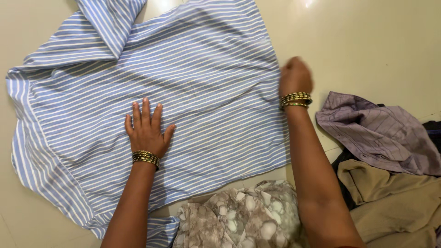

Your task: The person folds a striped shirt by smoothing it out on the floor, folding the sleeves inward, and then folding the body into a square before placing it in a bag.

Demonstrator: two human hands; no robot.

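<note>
Our left hand [146,131] presses flat, fingers spread, on the soft, light blue-and-white striped cotton shirt [206,69]; our right hand [295,76] seems clenched on its side edge, where it gathers easily.

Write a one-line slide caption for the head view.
Left hand flat on a blue striped shirt spread on the floor, right hand closed at its edge.

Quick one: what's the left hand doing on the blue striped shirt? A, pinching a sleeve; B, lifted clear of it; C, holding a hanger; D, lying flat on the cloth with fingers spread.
D: the left hand lies palm-down, fingers spread, on the blue striped shirt, while the right hand is closed at the shirt's right edge.
</note>
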